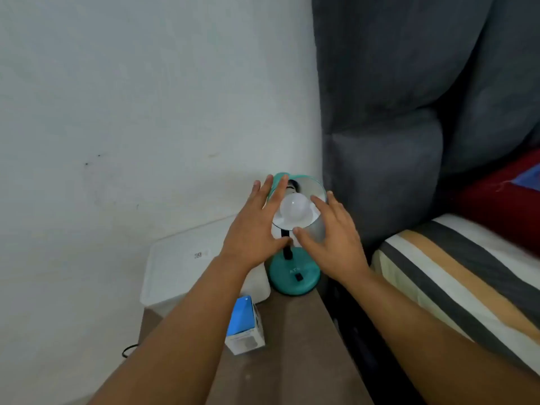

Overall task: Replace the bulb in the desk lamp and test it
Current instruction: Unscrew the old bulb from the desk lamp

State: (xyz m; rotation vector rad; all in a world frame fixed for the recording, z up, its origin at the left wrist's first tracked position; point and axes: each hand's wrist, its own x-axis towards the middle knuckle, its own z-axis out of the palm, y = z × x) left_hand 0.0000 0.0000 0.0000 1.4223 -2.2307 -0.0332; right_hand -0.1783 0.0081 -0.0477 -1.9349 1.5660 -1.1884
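Note:
A teal desk lamp stands on a brown table, its round base carrying a black switch. Its shade is tilted up toward me, and a white bulb sits inside it, unlit. My left hand reaches in with fingers spread along the shade's left rim. My right hand is spread at the shade's right side, fingers near the rim and the bulb. Neither hand visibly grips anything. A blue and white bulb box lies on the table beside my left forearm.
A white plastic lidded container sits at the table's back left against the pale wall. A grey padded headboard and a bed with a striped cover lie right of the table. A black cable hangs at lower left.

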